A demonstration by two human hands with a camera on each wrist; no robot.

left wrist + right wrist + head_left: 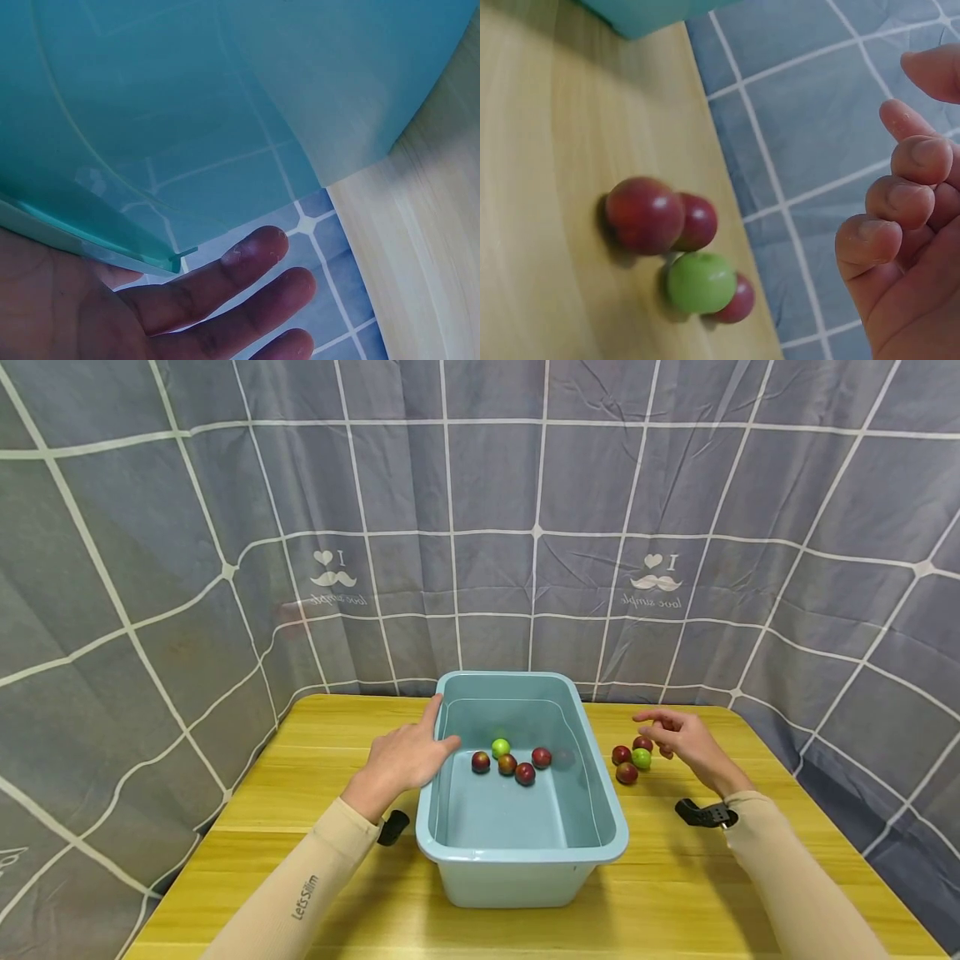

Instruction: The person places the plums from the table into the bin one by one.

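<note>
My left hand (401, 758) rests on the left rim of a light blue plastic basin (517, 853), its thumb over the edge. In the left wrist view, the fingers (259, 251) extend loosely outside the basin wall, apart from it. My right hand (684, 745) hovers beside a small cluster of fruit right of the basin. Its fingers are loosely curled and hold nothing. The cluster has three dark red, plum-like fruits (645, 216) and one green fruit (701, 283). Inside the basin lie several dark red fruits (525, 774) and one green fruit (500, 747).
The basin stands on a yellow wood-grain table (315, 777). A grey curtain (495, 568) with white grid lines hangs behind and at both sides. Black straps (705, 814) sit at both wrists, below beige sleeves (795, 885).
</note>
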